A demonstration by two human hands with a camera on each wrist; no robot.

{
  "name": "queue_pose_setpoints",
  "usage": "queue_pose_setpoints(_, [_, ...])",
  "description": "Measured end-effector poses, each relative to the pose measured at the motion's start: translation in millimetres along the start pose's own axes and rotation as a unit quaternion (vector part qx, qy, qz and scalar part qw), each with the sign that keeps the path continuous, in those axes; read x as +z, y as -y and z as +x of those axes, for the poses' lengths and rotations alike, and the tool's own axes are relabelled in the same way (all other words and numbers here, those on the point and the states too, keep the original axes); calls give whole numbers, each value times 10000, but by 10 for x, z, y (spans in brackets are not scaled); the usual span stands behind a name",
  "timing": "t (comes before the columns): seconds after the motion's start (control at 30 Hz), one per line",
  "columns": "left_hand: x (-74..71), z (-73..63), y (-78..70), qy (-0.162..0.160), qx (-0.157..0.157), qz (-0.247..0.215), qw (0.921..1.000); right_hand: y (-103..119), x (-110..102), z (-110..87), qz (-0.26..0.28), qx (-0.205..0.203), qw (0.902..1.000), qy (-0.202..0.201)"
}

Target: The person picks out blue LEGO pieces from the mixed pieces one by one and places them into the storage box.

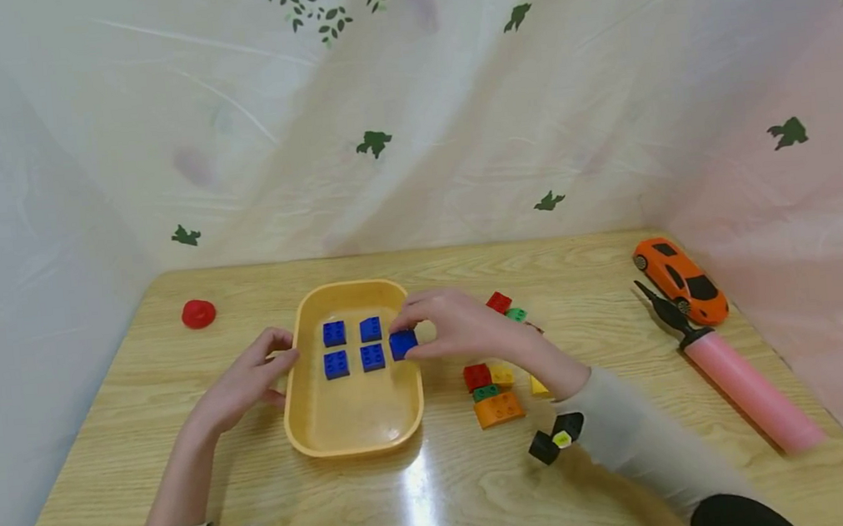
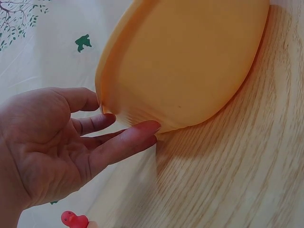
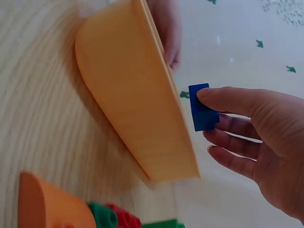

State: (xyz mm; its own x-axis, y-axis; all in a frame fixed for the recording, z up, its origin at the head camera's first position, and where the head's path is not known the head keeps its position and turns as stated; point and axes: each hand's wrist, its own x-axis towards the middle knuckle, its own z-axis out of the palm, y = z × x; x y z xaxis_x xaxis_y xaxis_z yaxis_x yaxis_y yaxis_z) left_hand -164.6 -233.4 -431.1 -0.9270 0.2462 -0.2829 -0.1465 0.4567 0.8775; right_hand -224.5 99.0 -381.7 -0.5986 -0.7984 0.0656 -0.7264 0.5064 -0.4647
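Note:
My right hand (image 1: 457, 322) pinches a blue toy building brick (image 1: 403, 345) between thumb and fingers at the right rim of a yellow plastic tray (image 1: 353, 423). In the right wrist view the brick (image 3: 202, 107) shows beside the tray's rim, held up off the table. Several more blue bricks (image 1: 336, 364) sit in the tray in two rows, studs up. My left hand (image 1: 240, 383) is at the tray's left side; in the left wrist view its fingertips (image 2: 107, 118) rest against the outer wall, fingers spread and loosely bent, palm bare.
Right of the tray lie red, green, yellow and orange bricks (image 1: 499, 409), some under my right forearm. An orange toy car (image 1: 681, 280) and a pink hand pump (image 1: 752, 393) lie at the table's right. A red rubber duck (image 2: 73, 219) is at the back left.

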Motion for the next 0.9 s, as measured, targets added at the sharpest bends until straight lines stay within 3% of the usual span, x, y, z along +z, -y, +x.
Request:
queue_pose_setpoints(0.3, [9,2,5,34,92,-91,9999,219,258,307,-531,-529,9961,476])
queue_pose_setpoints(0.57, [7,-2,-7,31,124,-46,9999,310,462,455,-626,-783,9920,768])
queue_pose_setpoints(0.9, [-2,5,1,76,129,-106,9998,379,629,527,-850,-705,9883,1055])
